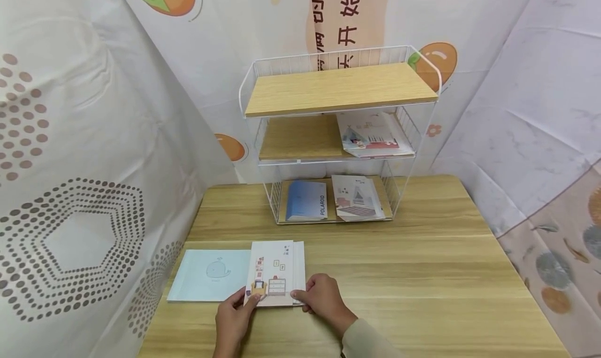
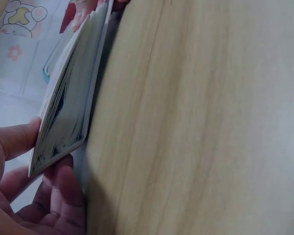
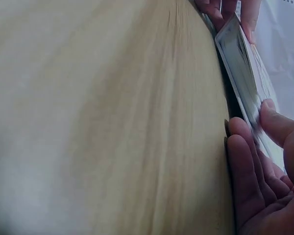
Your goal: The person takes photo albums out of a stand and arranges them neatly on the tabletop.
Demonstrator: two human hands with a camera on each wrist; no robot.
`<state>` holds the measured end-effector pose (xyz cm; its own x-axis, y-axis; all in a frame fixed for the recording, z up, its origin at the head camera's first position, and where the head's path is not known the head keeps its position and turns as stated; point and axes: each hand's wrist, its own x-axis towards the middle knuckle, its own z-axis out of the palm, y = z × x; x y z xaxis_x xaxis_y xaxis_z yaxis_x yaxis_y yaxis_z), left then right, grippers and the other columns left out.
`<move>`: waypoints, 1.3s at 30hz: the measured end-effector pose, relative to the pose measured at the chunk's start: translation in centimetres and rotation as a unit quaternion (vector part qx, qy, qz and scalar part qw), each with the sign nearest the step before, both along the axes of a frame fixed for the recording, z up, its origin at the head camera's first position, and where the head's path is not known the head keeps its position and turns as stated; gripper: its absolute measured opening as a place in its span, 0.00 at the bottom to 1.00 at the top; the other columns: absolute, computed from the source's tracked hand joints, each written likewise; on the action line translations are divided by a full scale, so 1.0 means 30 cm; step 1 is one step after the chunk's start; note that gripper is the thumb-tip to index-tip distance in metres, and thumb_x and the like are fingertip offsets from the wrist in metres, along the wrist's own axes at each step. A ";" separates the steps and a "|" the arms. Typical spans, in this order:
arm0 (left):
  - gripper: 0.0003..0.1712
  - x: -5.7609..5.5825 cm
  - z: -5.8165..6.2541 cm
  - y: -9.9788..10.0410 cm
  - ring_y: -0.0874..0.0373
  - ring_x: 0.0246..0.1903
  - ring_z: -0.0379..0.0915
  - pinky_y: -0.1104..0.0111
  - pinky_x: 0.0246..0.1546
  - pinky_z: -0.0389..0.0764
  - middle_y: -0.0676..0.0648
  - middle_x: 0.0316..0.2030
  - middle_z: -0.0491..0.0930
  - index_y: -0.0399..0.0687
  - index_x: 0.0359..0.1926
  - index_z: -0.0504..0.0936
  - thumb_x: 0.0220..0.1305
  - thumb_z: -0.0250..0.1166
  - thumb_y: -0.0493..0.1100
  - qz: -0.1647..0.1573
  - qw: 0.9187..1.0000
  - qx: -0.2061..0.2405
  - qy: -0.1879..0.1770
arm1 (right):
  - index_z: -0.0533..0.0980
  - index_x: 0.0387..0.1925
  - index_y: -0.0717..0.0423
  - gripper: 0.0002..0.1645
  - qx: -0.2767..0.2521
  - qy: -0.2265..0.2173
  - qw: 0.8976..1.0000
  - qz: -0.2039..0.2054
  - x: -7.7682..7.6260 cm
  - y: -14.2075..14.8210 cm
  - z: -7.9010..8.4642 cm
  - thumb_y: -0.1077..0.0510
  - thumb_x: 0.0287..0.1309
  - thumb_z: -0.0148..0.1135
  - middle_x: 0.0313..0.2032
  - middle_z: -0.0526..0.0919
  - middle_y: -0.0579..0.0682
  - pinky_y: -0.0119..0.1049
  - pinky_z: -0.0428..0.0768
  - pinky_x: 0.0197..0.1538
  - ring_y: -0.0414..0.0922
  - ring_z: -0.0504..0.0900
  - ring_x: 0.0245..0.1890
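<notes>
A thick white-covered book (image 1: 269, 266) with a drawn yellow armchair and a chest of drawers lies at the front left of the table. My left hand (image 1: 233, 314) grips its lower left corner, thumb on the cover and fingers beneath, as the left wrist view shows. Across from it, my right hand (image 1: 326, 298) pinches the lower right corner in the same manner. Seen edge-on in the left wrist view, the book's pages (image 2: 71, 98) are slightly fanned between the covers. A light blue book (image 1: 211, 274) with a whale drawing lies flat to the left, partly overlapped by the white one.
Behind the books stands a white wire rack (image 1: 340, 110) with three wooden shelves. White illustrated books (image 1: 371, 133) lie on its middle shelf. On the bottom one are a blue POLAROID book (image 1: 307, 200) and further white books (image 1: 354, 197). Patterned curtains (image 1: 94, 165) surround the table (image 1: 436, 274).
</notes>
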<state>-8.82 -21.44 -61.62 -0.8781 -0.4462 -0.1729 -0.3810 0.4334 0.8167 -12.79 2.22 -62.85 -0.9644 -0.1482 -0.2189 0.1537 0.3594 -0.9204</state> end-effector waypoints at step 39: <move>0.34 -0.026 -0.043 -0.029 0.57 0.25 0.83 0.68 0.27 0.88 0.43 0.32 0.82 0.29 0.50 0.81 0.53 0.82 0.51 0.080 0.991 0.109 -0.018 | 0.79 0.14 0.57 0.28 -0.006 -0.049 0.998 0.040 -0.043 0.004 -0.001 0.41 0.49 0.81 0.10 0.82 0.52 0.37 0.80 0.14 0.42 0.81 0.08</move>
<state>-9.60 -22.31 -62.92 -0.7907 -0.5272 -0.3113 -0.4618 0.1799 0.8685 -14.07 2.32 -62.87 -0.9236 -0.2278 -0.3084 0.2134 0.3630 -0.9070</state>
